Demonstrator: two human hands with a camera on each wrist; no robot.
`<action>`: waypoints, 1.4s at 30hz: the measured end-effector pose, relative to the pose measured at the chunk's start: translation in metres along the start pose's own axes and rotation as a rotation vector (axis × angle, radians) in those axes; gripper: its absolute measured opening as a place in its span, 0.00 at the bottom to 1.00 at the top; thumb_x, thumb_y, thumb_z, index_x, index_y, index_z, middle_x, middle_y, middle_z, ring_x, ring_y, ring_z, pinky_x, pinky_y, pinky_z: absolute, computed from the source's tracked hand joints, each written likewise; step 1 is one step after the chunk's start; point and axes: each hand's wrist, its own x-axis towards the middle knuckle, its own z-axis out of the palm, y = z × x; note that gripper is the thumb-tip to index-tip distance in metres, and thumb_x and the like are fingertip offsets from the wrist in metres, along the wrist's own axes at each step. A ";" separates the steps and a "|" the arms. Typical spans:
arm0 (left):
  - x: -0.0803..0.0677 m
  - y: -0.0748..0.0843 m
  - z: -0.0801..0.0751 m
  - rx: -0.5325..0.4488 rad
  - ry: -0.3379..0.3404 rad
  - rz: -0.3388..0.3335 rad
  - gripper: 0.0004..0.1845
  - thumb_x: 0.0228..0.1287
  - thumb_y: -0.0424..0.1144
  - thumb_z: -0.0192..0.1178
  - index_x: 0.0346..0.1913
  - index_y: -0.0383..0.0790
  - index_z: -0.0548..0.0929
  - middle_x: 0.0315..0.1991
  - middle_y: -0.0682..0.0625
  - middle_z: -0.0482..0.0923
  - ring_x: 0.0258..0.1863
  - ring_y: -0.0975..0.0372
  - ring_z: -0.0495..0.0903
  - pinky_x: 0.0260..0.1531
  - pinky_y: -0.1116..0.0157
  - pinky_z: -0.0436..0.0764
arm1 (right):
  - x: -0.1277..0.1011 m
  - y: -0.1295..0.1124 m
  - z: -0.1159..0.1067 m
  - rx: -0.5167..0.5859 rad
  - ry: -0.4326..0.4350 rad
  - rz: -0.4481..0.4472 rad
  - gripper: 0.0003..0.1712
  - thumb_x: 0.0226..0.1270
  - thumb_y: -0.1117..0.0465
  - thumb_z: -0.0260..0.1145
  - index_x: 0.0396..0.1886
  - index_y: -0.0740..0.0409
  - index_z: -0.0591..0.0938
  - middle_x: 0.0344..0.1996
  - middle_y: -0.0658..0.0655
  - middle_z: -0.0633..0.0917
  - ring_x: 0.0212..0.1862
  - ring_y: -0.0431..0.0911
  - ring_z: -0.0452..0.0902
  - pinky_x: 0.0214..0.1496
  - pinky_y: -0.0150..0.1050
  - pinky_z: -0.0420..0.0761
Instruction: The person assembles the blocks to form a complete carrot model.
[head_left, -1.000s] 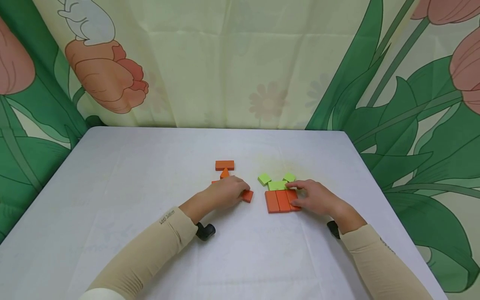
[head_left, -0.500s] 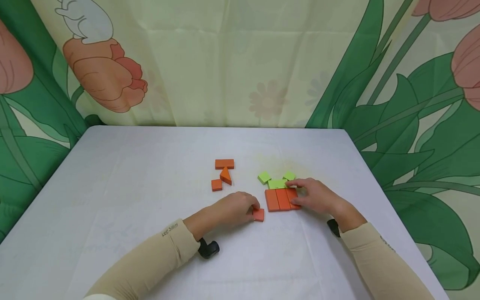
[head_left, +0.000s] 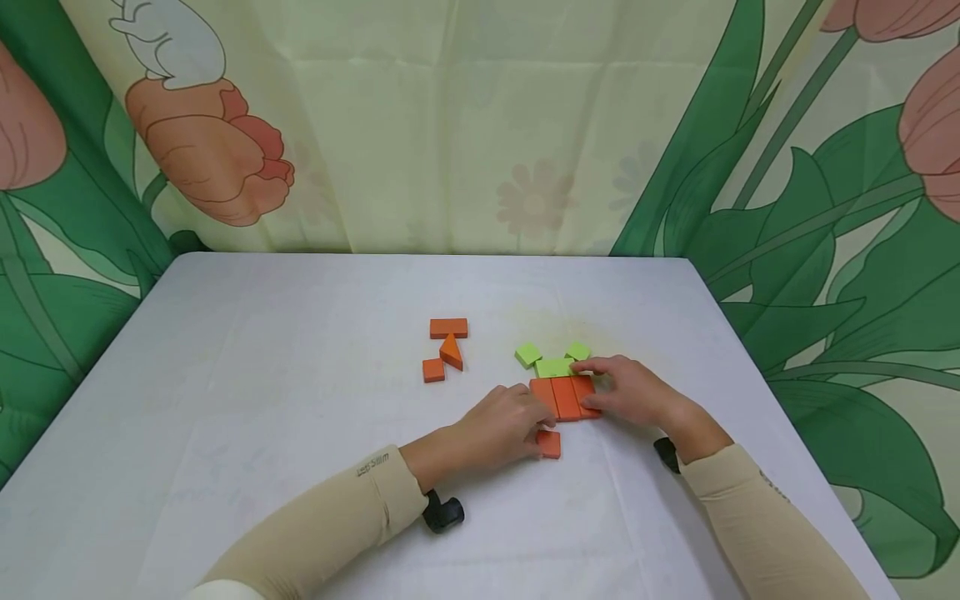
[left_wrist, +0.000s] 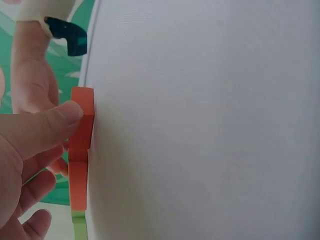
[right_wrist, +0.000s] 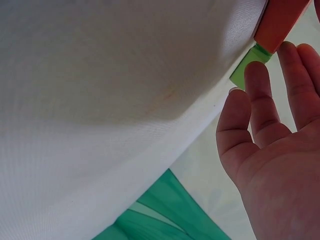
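My left hand point(head_left: 501, 427) pinches a small orange square block point(head_left: 551, 445) on the white table, just in front of a row of orange rectangular blocks point(head_left: 567, 398). The left wrist view shows the thumb on that square block point(left_wrist: 86, 127). My right hand point(head_left: 637, 396) rests with loosely bent fingers at the row's right side, fingertips touching or very near it and the green rectangular block point(head_left: 553, 367) behind it. Two small green blocks, a left one point(head_left: 528, 355) and a right one point(head_left: 577, 351), sit at the green rectangle's far corners. The left hand partly covers the row's left end.
Left of the row lie an orange rectangular block point(head_left: 448, 328), an orange triangular block point(head_left: 451, 353) and another orange square block point(head_left: 433, 371). A printed curtain point(head_left: 480, 150) hangs behind the far edge of the white table point(head_left: 300, 333).
My left hand has brought the orange square block away from the loose orange pieces, toward the right and nearer, to the front of the row. The right hand has stayed in place.
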 end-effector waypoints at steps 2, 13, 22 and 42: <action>0.004 0.001 0.002 -0.022 -0.005 -0.013 0.16 0.60 0.43 0.73 0.50 0.45 0.86 0.42 0.58 0.83 0.43 0.64 0.74 0.44 0.69 0.73 | -0.001 0.000 0.000 -0.002 0.002 -0.010 0.28 0.65 0.61 0.71 0.65 0.60 0.78 0.61 0.65 0.78 0.64 0.65 0.70 0.64 0.62 0.68; 0.018 -0.001 0.006 -0.080 -0.013 -0.061 0.20 0.58 0.44 0.75 0.52 0.43 0.86 0.40 0.59 0.81 0.41 0.66 0.74 0.43 0.70 0.74 | -0.001 0.001 0.000 -0.012 0.019 -0.031 0.28 0.64 0.61 0.71 0.64 0.60 0.79 0.60 0.65 0.79 0.62 0.64 0.71 0.63 0.61 0.68; 0.023 -0.001 0.003 -0.080 -0.028 -0.081 0.20 0.58 0.45 0.75 0.52 0.43 0.86 0.42 0.57 0.81 0.43 0.65 0.75 0.44 0.70 0.74 | 0.000 0.002 0.000 -0.012 0.013 -0.033 0.28 0.64 0.60 0.72 0.63 0.60 0.79 0.60 0.64 0.79 0.62 0.64 0.72 0.62 0.61 0.69; 0.025 0.005 -0.003 -0.060 -0.079 -0.144 0.22 0.59 0.46 0.74 0.55 0.44 0.84 0.42 0.57 0.80 0.44 0.63 0.75 0.47 0.67 0.74 | 0.001 0.000 -0.001 -0.015 0.001 -0.002 0.28 0.64 0.59 0.72 0.63 0.59 0.80 0.60 0.65 0.79 0.62 0.64 0.71 0.63 0.61 0.69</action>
